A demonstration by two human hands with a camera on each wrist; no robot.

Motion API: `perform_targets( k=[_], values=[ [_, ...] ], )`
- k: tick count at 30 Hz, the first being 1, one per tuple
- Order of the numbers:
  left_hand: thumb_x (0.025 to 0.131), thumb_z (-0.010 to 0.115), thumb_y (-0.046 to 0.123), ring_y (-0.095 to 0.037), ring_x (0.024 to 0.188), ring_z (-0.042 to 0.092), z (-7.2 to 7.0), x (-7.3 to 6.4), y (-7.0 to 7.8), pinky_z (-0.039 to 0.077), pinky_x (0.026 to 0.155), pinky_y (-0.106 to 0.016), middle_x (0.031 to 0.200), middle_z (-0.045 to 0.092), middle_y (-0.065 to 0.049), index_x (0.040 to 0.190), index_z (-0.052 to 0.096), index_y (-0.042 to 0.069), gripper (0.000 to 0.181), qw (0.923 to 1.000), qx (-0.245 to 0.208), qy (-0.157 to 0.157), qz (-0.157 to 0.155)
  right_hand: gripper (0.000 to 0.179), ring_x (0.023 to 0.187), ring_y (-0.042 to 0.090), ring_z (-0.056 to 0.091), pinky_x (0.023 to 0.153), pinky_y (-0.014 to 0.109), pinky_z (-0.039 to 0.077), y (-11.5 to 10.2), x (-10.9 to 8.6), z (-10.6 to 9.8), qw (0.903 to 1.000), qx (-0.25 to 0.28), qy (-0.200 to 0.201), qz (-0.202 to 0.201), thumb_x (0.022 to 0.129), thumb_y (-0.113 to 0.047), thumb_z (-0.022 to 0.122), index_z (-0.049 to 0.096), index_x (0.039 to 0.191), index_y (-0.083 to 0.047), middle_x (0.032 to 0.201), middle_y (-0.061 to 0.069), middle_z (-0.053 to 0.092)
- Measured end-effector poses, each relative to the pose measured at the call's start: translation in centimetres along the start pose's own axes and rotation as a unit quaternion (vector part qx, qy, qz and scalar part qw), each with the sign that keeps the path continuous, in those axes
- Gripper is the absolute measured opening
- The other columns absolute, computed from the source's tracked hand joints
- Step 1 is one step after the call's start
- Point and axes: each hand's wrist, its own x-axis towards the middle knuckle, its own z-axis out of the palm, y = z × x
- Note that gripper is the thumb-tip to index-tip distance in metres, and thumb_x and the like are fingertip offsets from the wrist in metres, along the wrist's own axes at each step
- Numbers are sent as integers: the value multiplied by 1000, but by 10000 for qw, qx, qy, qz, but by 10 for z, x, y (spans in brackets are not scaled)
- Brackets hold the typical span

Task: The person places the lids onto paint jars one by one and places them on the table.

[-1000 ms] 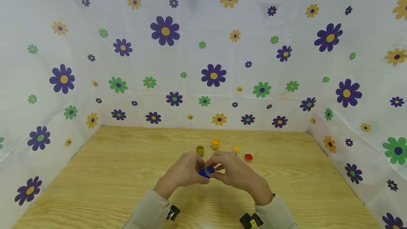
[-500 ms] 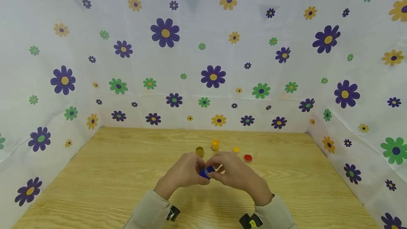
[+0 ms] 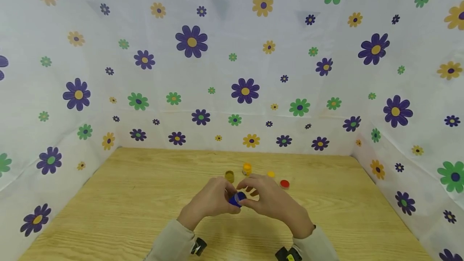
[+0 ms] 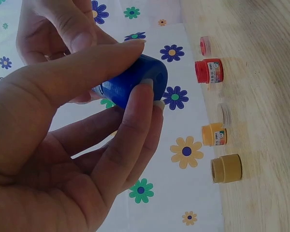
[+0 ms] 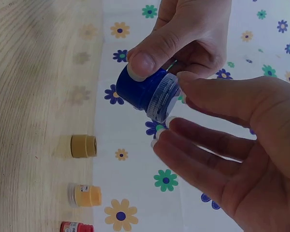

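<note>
My left hand (image 3: 214, 197) grips a small blue paint jar (image 5: 135, 92) by its body, thumb on one side and fingertips on the other. The jar is tilted, and its clear ridged lid (image 5: 161, 100) faces my right hand (image 3: 271, 197). In the right wrist view, the right thumb tip lies at the lid's upper edge. The other right fingers are loosely extended, their tips close by the lid's lower edge. Both hands are above the table in front of the other jars.
Behind the hands on the wooden table (image 3: 145, 200) stand an ochre jar (image 4: 227, 168), a yellow jar (image 4: 214, 134) and a red jar (image 4: 210, 71). A yellow lid (image 3: 271, 174) and a red lid (image 3: 284, 184) lie right of them. Flowered white cloth (image 3: 217, 71) encloses the back and sides.
The right index and other fingers have lifted and spread from the lid while the thumb stays by it. The left hand keeps hold of the blue jar, and the head view has shifted slightly.
</note>
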Motion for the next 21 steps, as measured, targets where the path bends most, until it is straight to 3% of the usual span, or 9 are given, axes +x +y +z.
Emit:
perform_targets(
  k=[3, 9, 21],
  values=[
    [76, 90, 11, -11, 68, 68, 0, 1, 0, 58, 63, -27, 80, 76, -4, 93, 79, 1, 23, 10000, 21, 23, -40, 25, 101, 23, 71, 86, 28, 61, 0, 1, 0, 9998, 41, 13, -187, 89, -7, 80, 74, 113, -8, 111, 7, 74],
    [77, 90, 11, -12, 70, 69, -1, 0, 0, 59, 65, -28, 82, 77, -4, 94, 79, 3, 21, 9999, -132, 0, -63, 19, 93, 16, 69, 82, 29, 60, 0, 2, 2, 9987, 60, 36, -503, 87, -3, 81, 77, 104, -10, 104, 3, 71],
    [77, 89, 9, -10, 66, 67, 0, -1, 0, 55, 61, -22, 78, 76, -3, 90, 80, 5, 16, 9999, -136, -48, 65, 15, 91, 17, 71, 80, 23, 59, 4, 3, 5, 9984, 233, 7, -508, 88, -3, 79, 79, 102, -10, 101, 4, 73]
  ],
)
